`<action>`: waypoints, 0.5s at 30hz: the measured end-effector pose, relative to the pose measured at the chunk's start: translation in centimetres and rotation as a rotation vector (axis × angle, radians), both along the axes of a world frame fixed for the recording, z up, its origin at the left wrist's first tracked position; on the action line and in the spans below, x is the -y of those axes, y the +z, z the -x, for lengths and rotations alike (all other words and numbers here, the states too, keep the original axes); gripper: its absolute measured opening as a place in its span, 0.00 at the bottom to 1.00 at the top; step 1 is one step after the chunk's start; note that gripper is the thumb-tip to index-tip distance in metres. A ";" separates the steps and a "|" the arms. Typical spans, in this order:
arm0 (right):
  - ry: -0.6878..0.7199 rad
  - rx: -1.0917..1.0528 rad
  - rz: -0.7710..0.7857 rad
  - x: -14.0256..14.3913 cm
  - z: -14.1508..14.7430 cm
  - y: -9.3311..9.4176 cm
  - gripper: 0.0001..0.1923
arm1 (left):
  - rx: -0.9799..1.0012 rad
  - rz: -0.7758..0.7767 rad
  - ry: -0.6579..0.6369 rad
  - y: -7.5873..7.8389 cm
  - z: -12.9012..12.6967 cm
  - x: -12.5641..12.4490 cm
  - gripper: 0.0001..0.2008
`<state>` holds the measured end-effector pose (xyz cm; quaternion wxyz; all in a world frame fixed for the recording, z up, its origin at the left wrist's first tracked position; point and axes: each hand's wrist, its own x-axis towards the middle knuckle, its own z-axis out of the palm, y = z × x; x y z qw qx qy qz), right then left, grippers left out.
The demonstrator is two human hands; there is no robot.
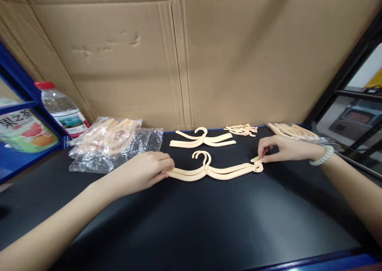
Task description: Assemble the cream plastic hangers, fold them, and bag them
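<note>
Two cream plastic clothes hangers (191,178) lie nearly on top of each other on the black table, hooks pointing away from me. My left hand (152,168) is closed on their left end, thumb and fingers pinching it. At the right end sits a small cream plastic piece (257,167) with a curved outline, touching the hanger tips. My right hand (273,148) is closed, pinching this piece between thumb and fingertips. Behind them lie more cream hanger parts (203,141), crossed at the middle with a hook.
Clear plastic bags of cream parts (112,137) lie at the left, beside a red-capped water bottle (61,108). A pile of thin cream strips (242,129) and another bag (294,131) lie at the back right. A cardboard wall (238,56) closes off the back.
</note>
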<state>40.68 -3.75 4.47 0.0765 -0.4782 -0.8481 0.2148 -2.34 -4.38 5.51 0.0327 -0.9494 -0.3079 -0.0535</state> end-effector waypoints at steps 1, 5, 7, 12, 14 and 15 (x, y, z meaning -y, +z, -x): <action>-0.004 0.007 0.008 0.0 0.0 0.0 0.15 | -0.035 0.019 -0.008 0.0 0.0 0.0 0.08; -0.007 0.019 0.032 0.2 -0.1 0.2 0.15 | -0.083 0.059 0.001 0.2 -0.1 -0.1 0.09; -0.028 0.015 0.039 0.1 -0.1 0.2 0.17 | -0.071 0.071 0.005 0.3 0.0 -0.1 0.08; -0.139 -0.044 -0.127 -0.4 0.2 -0.5 0.19 | -0.042 0.048 0.046 0.6 0.1 0.0 0.12; -0.151 -0.046 -0.190 -0.6 0.5 -0.8 0.19 | -0.049 0.047 0.057 0.7 0.2 0.0 0.11; -0.151 -0.039 -0.207 -0.6 0.5 -1.0 0.18 | -0.054 0.047 0.062 0.8 0.3 -0.1 0.11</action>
